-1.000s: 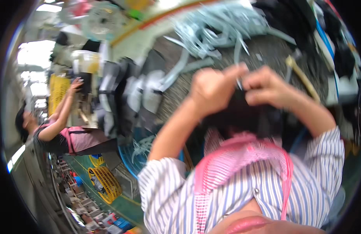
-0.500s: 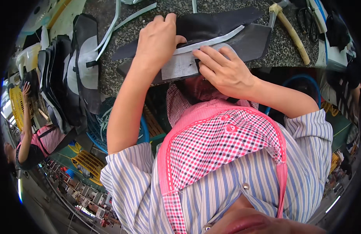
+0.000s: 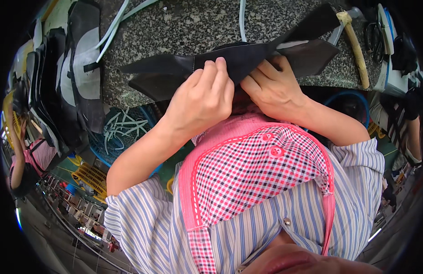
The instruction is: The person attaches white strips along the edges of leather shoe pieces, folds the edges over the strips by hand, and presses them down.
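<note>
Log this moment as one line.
left hand: holding black piece | right hand: holding same piece | hammer: on speckled slab, right | pale strips: in blue basket

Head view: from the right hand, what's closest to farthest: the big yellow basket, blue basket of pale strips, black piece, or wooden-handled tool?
1. Black piece: in the right hand.
2. Wooden-handled tool: on the table, to the right.
3. Blue basket of pale strips: lower left.
4. Big yellow basket: lower left, farther still.
</note>
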Demonstrator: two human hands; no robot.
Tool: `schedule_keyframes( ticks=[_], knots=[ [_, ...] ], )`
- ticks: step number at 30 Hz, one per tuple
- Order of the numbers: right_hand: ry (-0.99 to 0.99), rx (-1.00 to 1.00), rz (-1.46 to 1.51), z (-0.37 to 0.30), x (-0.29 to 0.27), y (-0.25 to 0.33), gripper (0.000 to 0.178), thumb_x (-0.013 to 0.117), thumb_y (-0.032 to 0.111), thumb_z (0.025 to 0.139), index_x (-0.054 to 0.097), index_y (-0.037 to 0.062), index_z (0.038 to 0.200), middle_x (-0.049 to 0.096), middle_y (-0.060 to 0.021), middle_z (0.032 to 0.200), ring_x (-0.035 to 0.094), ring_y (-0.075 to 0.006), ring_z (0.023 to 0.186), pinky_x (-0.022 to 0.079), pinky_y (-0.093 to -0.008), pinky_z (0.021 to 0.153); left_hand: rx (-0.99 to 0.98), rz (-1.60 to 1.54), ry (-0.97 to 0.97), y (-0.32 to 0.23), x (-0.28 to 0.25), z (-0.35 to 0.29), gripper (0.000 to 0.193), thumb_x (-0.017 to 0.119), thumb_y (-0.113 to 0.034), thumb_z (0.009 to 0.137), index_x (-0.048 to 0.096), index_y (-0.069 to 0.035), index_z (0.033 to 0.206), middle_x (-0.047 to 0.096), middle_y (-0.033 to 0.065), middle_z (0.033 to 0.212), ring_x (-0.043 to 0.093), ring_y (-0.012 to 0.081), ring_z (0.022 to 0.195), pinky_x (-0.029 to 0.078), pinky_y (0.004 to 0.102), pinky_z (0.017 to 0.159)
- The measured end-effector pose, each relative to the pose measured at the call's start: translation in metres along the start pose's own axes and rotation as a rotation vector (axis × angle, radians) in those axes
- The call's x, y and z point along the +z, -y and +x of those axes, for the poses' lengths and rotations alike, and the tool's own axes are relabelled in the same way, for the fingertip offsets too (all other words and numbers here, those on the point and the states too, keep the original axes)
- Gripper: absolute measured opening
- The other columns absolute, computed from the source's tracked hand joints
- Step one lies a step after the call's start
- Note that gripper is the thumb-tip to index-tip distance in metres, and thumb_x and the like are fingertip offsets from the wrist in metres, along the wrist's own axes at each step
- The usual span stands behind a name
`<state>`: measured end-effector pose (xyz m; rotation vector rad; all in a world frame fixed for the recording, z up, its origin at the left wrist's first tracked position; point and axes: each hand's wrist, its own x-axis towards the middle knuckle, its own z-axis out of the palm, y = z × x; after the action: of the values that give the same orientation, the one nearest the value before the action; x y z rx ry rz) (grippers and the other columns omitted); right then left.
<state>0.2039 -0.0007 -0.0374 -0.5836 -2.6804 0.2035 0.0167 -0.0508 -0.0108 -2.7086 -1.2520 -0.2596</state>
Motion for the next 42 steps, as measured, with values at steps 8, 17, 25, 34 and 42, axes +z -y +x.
schedule_keyframes(
  ticks=[8, 17, 25, 34, 42],
  knots=[
    [0.147, 0.016, 0.081, -0.001, -0.012, -0.001, 0.020, 0.060, 0.016, 0.071, 0.061, 0.0062, 0.089, 0.063, -0.0073, 0.096, 0.057, -0.0219, 0.096, 0.043, -0.0402, 0.077, 0.047, 0.099, 0.094, -0.007, 0.002, -0.001, 0.027, 0.056, -0.012, 0.066, 0.063, 0.009, 0.082, 0.061, 0.0256, 0.099, 0.059, 0.0277, 0.085, 0.049, 0.0271, 0.065],
    [0.012, 0.095, 0.121, -0.010, -0.028, -0.020, 0.029, 0.069, 0.014, 0.069, 0.063, 0.0008, 0.094, 0.062, -0.0121, 0.097, 0.059, -0.0302, 0.094, 0.047, -0.0394, 0.079, -0.602, -0.555, -0.140, -0.030, 0.007, 0.018, 0.031, 0.068, -0.011, 0.071, 0.061, -0.003, 0.100, 0.060, 0.0107, 0.111, 0.058, 0.0269, 0.096, 0.046, 0.0339, 0.081],
    [-0.136, 0.199, 0.176, -0.016, -0.015, -0.027, 0.012, 0.066, 0.006, 0.070, 0.061, 0.0009, 0.079, 0.057, -0.0111, 0.079, 0.055, -0.0293, 0.073, 0.046, -0.0381, 0.065, -0.433, -0.393, -0.023, -0.027, 0.007, 0.021, 0.019, 0.066, -0.012, 0.072, 0.060, -0.005, 0.089, 0.061, 0.0109, 0.106, 0.059, 0.0224, 0.088, 0.045, 0.0324, 0.069],
    [-0.012, 0.457, 0.490, -0.024, -0.020, -0.044, 0.008, 0.066, 0.004, 0.071, 0.063, 0.0006, 0.078, 0.060, -0.0117, 0.084, 0.056, -0.0281, 0.075, 0.046, -0.0359, 0.064, -0.365, -0.364, -0.273, -0.029, 0.028, 0.038, 0.017, 0.058, -0.008, 0.062, 0.058, 0.002, 0.076, 0.058, 0.0165, 0.101, 0.057, 0.0221, 0.086, 0.050, 0.0306, 0.069],
    [-0.206, 0.271, 0.061, -0.046, -0.033, -0.060, 0.034, 0.071, 0.008, 0.060, 0.066, 0.0012, 0.094, 0.060, -0.0117, 0.101, 0.054, -0.0337, 0.099, 0.045, -0.0404, 0.085, -0.462, -0.474, -0.163, -0.023, 0.017, 0.065, 0.019, 0.067, -0.013, 0.066, 0.057, -0.005, 0.081, 0.053, 0.0086, 0.077, 0.053, 0.0220, 0.068, 0.047, 0.0301, 0.059]
  ],
)
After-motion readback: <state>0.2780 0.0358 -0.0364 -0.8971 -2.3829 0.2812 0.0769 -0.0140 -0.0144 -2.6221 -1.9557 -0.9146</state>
